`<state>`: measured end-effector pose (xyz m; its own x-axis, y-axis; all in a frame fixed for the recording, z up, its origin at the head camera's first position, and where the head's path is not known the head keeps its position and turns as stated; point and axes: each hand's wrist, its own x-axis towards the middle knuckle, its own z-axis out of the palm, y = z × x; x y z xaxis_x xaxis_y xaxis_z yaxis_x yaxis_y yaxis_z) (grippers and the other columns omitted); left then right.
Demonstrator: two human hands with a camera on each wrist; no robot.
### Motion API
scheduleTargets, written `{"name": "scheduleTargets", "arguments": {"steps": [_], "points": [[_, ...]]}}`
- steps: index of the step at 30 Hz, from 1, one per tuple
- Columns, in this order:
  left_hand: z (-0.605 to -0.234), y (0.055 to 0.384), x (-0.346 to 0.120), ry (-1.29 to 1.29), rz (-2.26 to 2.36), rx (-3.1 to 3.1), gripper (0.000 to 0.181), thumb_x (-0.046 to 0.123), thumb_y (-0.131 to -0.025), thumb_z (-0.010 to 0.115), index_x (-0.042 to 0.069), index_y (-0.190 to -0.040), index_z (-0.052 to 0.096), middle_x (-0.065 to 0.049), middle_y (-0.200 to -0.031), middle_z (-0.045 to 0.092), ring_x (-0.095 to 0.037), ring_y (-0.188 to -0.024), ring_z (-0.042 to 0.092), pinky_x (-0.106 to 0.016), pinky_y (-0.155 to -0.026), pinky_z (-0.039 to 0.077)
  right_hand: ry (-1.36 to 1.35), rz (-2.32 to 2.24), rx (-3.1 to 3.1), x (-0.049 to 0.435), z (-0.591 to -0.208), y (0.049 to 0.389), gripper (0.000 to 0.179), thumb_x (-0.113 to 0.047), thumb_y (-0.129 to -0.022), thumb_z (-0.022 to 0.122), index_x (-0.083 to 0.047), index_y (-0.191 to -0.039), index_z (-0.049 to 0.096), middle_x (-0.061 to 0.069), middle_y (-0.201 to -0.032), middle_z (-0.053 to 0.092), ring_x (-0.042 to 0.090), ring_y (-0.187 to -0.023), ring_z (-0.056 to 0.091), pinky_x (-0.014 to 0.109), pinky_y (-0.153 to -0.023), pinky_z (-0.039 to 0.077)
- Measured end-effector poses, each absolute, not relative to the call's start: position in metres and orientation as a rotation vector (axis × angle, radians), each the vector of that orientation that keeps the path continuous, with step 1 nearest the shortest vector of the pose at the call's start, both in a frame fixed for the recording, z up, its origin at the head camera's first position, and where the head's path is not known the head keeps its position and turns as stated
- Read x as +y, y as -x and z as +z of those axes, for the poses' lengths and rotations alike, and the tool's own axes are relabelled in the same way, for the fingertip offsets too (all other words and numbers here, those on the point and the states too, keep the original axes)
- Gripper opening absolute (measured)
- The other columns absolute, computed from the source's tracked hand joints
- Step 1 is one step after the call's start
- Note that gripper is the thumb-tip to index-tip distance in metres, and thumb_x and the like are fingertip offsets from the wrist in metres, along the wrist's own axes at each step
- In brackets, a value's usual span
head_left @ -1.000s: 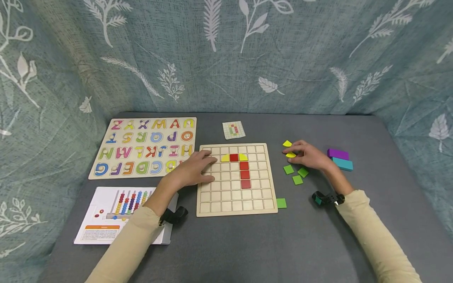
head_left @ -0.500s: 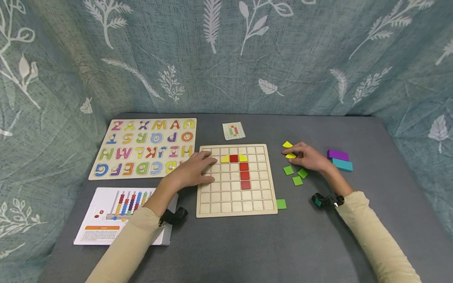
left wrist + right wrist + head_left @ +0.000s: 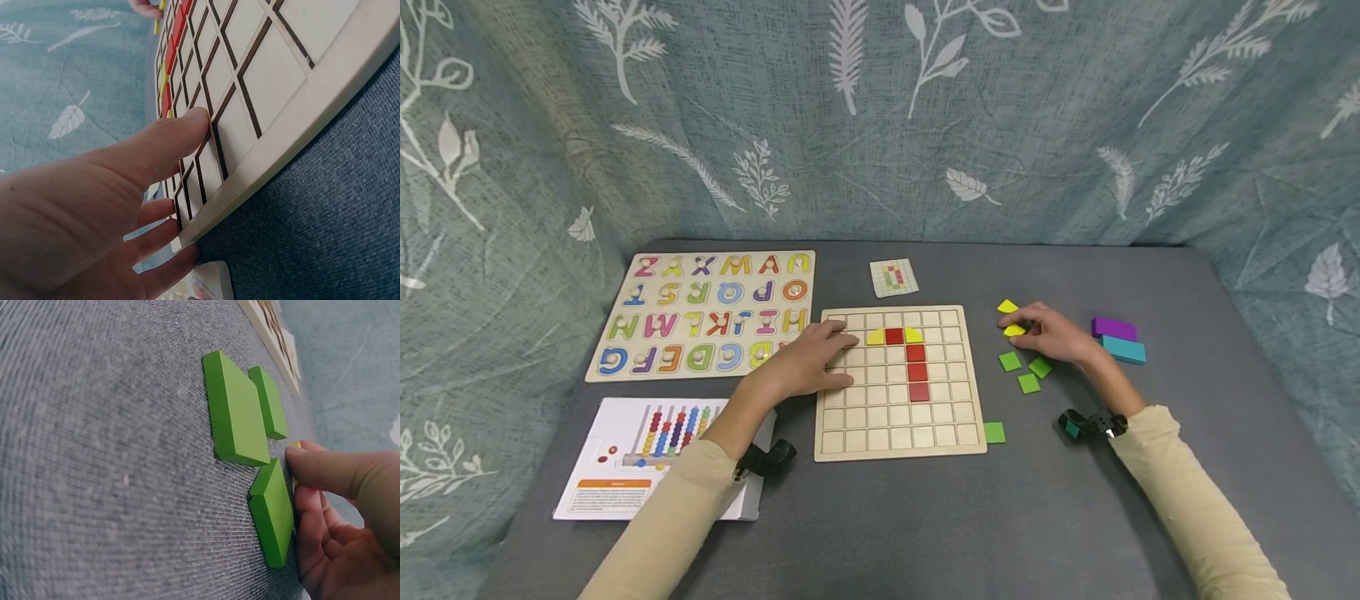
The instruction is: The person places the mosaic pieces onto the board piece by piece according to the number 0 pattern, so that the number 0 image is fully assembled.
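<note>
1. Yellow tile point(image 3: 1013, 331) in my pinch: it is off to the right of the grid board point(image 3: 856, 418), well apart from it, caught between my thumb and fingers.
2. My right grip point(image 3: 1049, 332) is curled in on that piece. Whether the piece touches the table point(image 3: 887, 525) I can't tell; from the right wrist only a sliver of yellow shows by my thumb tip.
3. Just beyond my fingers lies a loose yellow piece point(image 3: 1007, 306).
4. Three green tiles point(image 3: 1010, 362) lie close together on the near side of my pinching fingers.
5. My left grip point(image 3: 805, 360) is spread, thumb well apart from the fingers, resting over the left edge of the grid board; my thumb tip touches the cells.
6. On the grid board, a red tile point(image 3: 894, 336) sits between two yellow ones, and three more red tiles run in a column below the right-hand yellow.
7. One more green square point(image 3: 994, 432) lies just beside the board's lower right edge.
8. Beyond the board is a small pattern card point(image 3: 894, 277); to its left, an alphabet puzzle point(image 3: 715, 277) and a white box point(image 3: 617, 421) picturing an abacus.
9. Past my right grip, a purple block point(image 3: 1114, 328) and a teal block point(image 3: 1122, 350) lie side by side.
</note>
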<state>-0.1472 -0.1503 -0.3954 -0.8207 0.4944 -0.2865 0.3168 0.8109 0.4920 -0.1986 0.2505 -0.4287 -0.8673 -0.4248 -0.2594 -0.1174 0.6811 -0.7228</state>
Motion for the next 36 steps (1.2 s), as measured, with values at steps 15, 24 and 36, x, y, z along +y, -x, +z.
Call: {"name": "scheduleTargets", "arguments": {"steps": [15,24,36], "points": [[-0.3968,0.147,-0.15,-0.629,0.576,2.604,0.061,0.03,-0.089,0.07,0.009,-0.143,0.048,-0.02,-0.155,0.032,-0.039,-0.142,0.03,-0.055,-0.11,0.035,0.584,-0.967,2.606,0.2482,-0.434,0.1957,0.021,-0.005,-0.095,0.059,0.001,-0.114,0.064,0.02,-0.107,0.053,0.018,-0.08,0.047,0.03,-0.071,0.041],[-0.3956,0.1486,-0.1507,-0.609,0.591,2.591,0.062,0.029,-0.089,0.07,0.011,-0.143,0.047,-0.019,-0.155,0.031,-0.038,-0.143,0.029,-0.055,-0.11,0.035,0.628,-0.928,2.638,0.2474,-0.431,0.1979,0.019,-0.005,-0.097,0.056,0.003,-0.114,0.061,0.022,-0.105,0.056,0.023,-0.085,0.049,0.035,-0.075,0.041],[-0.3961,0.1477,-0.15,-0.617,0.593,2.59,0.061,0.029,-0.09,0.069,0.01,-0.143,0.047,-0.02,-0.156,0.03,-0.039,-0.144,0.028,-0.055,-0.111,0.035,0.667,-0.967,2.68,0.2479,-0.4348,0.1922,0.018,-0.001,-0.096,0.056,0.004,-0.112,0.06,0.022,-0.105,0.059,0.027,-0.09,0.053,0.038,-0.079,0.044]]}}
